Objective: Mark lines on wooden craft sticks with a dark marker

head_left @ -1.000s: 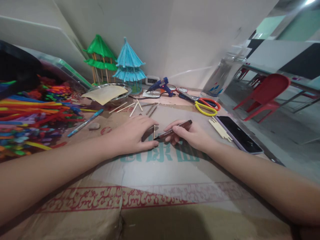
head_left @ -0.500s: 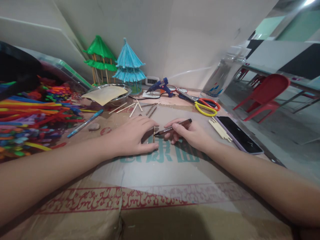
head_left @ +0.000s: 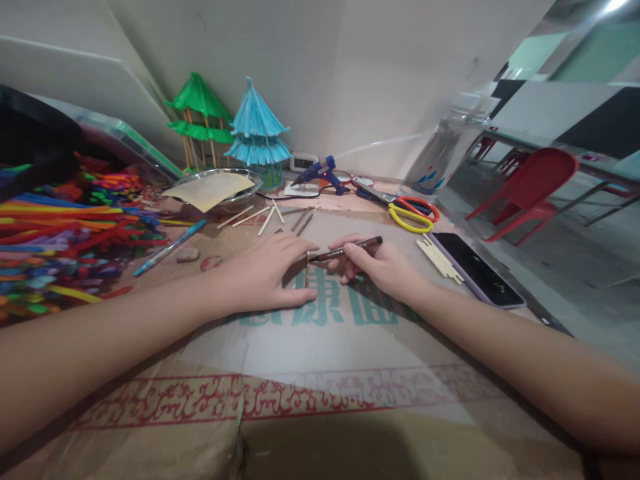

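Stick [head_left: 307, 272], thin brown-stained wood: your left hand [head_left: 265, 270] pinches ends, right hand [head_left: 383, 267] pinches dark-brown marker [head_left: 367, 243]; printed cardboard [head_left: 300, 393] spans lower frame.

1. Dim, greyish light is covering the whole scene, muting most colours.
2. A ceiling lamp [head_left: 615, 5] is glaring white, well beyond the far right corner of the cardboard [head_left: 310, 353].
3. A rounded dark shadow is falling across the near edge, and softer shadows are lying along the left forearm [head_left: 125, 327] and right forearm [head_left: 500, 340].
4. A pale sheen is spreading over the cardboard's middle; a thin bright streak is crossing the wall [head_left: 380, 73] behind the far edge.
5. Wide-angle distortion is stretching the red chair [head_left: 530, 183] past the right edge.
6. Toward the left edge, pipe cleaners [head_left: 60, 233] are blurring; lettering on the pen [head_left: 350, 249] is smearing illegibly.
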Demonstrator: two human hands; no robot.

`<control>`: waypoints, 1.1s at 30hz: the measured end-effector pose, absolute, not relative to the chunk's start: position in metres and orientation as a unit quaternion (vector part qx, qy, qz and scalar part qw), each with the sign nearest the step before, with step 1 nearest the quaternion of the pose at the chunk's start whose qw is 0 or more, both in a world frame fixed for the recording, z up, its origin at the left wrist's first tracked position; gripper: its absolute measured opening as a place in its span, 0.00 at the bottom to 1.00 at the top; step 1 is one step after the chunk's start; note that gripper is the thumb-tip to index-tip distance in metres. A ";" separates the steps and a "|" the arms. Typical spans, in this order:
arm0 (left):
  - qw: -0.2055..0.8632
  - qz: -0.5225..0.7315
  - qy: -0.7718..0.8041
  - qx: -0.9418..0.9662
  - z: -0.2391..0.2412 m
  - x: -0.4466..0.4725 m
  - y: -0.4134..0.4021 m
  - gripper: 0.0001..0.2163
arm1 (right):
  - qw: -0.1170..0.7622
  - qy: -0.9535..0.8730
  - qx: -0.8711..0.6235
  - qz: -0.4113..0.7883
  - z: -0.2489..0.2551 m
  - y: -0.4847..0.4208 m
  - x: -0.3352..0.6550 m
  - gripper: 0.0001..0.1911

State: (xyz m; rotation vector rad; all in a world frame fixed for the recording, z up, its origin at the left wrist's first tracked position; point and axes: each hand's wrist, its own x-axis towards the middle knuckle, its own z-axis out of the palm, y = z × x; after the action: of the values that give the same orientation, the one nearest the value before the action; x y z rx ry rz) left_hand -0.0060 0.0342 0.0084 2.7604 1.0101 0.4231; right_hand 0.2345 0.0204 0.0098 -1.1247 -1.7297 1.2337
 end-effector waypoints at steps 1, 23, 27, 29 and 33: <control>0.085 0.143 0.340 0.926 0.008 -0.006 0.034 0.28 | 0.362 -0.671 -0.434 0.480 0.009 0.021 0.235 0.15; 0.071 0.162 0.300 0.937 0.005 -0.008 0.035 0.36 | 0.362 -0.679 -0.415 0.486 0.013 0.016 0.236 0.15; 0.015 0.209 0.277 0.938 0.009 -0.009 0.032 0.25 | 0.363 -0.671 -0.419 0.493 0.013 0.016 0.236 0.15; -0.049 0.239 0.234 0.941 0.010 -0.010 0.029 0.13 | 0.361 -0.669 -0.417 0.497 0.013 0.017 0.236 0.15; -0.141 0.235 0.139 0.952 0.009 -0.010 0.024 0.10 | 0.364 -0.668 -0.417 0.497 0.011 0.018 0.236 0.16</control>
State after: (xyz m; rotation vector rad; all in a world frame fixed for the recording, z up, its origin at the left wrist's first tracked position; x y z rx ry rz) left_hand -0.0099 0.0241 0.0094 3.2929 0.4798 0.8123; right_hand 0.2364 0.0177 0.0108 -1.0742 -1.7197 1.2781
